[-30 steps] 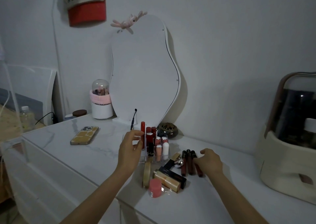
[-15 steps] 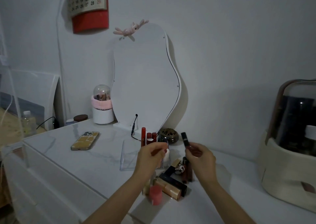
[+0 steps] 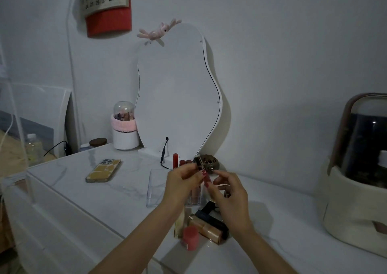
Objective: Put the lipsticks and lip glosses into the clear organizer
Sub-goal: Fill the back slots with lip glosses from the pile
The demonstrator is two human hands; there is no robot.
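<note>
Clear acrylic, the organizer (image 3: 156, 186) sits on the white marble-patterned dresser top (image 3: 88, 192) just below the middle of the frame, in front of the wavy-edged mirror (image 3: 178, 89). Its left compartments look bare; red-capped lipsticks (image 3: 175, 161) stand in its back row, and pale pink tubes (image 3: 195, 196) show through its front wall behind the hands.

Both hands are raised over the organizer at the centre of the frame. The left hand (image 3: 181, 184) pinches the dark cap end of a lip gloss (image 3: 202, 169) between thumb and fingertips. The tube tilts, its cap up and to the left, its reddish lower end down and to the right. The right hand (image 3: 227, 192) has its fingers curled round that lower end, so the gloss is gripped by both hands together, above the right part of the organizer and clear of its compartments.

Below the hands, toward the bottom centre, a loose pile lies on the dresser: a black and beige foundation bottle (image 3: 209, 226) on its side, a short coral-pink tube (image 3: 190, 237) standing upright, and a gold compact (image 3: 179, 224) on edge beside them.

A phone (image 3: 104, 170) in a yellow case lies at centre left. Behind it stands a white pot with a pink band and clear dome (image 3: 125, 130). A brown carved dish (image 3: 210, 162) sits just behind the hands. A cream storage case (image 3: 356, 181) with a dark window fills the right edge. A red-backed calendar (image 3: 106, 3) hangs at the upper left.
</note>
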